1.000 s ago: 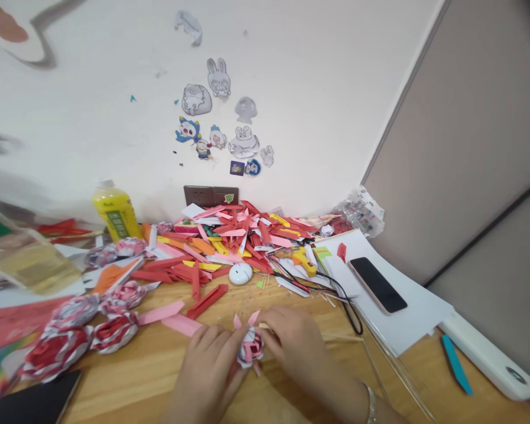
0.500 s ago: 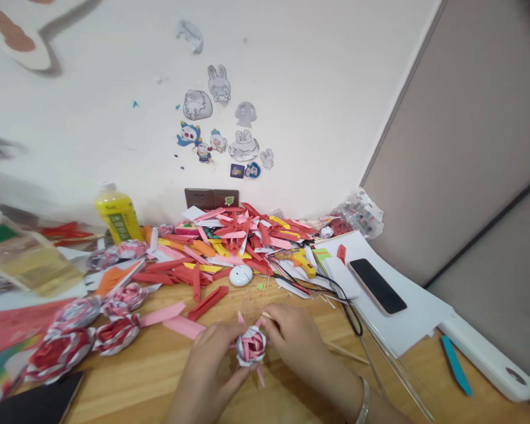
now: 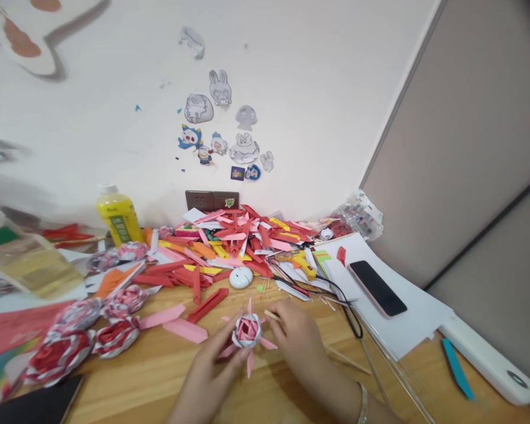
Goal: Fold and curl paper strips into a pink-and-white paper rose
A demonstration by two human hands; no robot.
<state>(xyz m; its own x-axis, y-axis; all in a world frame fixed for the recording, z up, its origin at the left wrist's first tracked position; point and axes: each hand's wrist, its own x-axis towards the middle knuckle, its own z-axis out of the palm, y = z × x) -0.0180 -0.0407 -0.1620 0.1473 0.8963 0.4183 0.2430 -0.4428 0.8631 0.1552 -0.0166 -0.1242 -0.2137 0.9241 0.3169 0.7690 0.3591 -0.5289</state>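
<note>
A folded paper flower (image 3: 247, 331), pink at its centre with a white-grey rim and pink strips sticking out around it, is held low over the wooden table. My left hand (image 3: 218, 359) grips it from the left, thumb in front and fingers behind. Just right of the flower, my right hand (image 3: 291, 330) is closed on a thin pale wooden stick (image 3: 272, 316), whose tip points toward the flower. A bracelet is on the right wrist. Pink folded strips (image 3: 184, 330) lie left of the flower.
Behind the hands spreads a pile of red, pink and yellow strips (image 3: 242, 232). Finished paper flowers (image 3: 117, 335) and bottles (image 3: 120, 218) stand left. A yellow glue gun (image 3: 304, 265), its black cable, a phone (image 3: 377, 287) on paper, and long thin rods (image 3: 391, 365) lie right.
The flower has turned and moved slightly up and left, so its pink strips point in other directions. My right hand is now a little apart from it.
</note>
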